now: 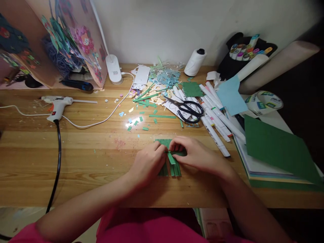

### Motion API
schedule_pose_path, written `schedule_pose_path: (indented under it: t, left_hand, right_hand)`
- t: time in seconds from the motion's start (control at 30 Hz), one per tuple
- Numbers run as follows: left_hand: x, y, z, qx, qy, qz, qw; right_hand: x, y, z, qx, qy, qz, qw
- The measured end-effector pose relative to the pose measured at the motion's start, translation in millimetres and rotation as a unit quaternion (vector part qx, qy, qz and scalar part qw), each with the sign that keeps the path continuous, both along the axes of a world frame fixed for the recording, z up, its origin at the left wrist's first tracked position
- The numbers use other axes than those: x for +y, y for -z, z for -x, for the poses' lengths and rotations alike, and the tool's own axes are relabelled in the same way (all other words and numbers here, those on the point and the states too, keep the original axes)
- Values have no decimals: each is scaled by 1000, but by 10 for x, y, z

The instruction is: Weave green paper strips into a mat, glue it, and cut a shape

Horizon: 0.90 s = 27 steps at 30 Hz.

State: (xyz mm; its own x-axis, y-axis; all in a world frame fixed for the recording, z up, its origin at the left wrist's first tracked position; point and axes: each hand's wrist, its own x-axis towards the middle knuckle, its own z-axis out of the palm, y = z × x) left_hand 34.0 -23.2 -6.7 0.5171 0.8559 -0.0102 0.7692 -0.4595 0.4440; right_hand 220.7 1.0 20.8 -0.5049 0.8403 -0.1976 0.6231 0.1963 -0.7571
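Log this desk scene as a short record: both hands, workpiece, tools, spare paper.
Left hand: fingers at the green paper piece
Right hand: fingertips at the same piece
Workpiece: lies on the table, cut into strips nearest the person
Scissors: on the markers
Glue gun: far left
Green sheet: atop the paper stack, right

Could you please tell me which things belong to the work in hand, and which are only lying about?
Seem to belong to the work:
slit green paper, with the left hand and right hand on it
loose green strips, perhaps, by matching colour

Seem only lying about:
scissors, untouched
glue gun
markers
white spool
tape roll
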Motion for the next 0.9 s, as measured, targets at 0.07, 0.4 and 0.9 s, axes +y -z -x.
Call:
schedule_pose_path:
  t: [0.07,0.4,0.9]
  left_hand:
    - [19,13,-18,13,12,-11,1000]
    - [18,-44,6,6,65,-10,998]
    - [-15,-149,-165,12,1,33,999]
  right_hand:
    - [-4,2,2,-6,-3,-7,1000]
    - [-7,2,-18,-21,1,-22,1000]
    - [-2,-154,-11,25,10,2,1000]
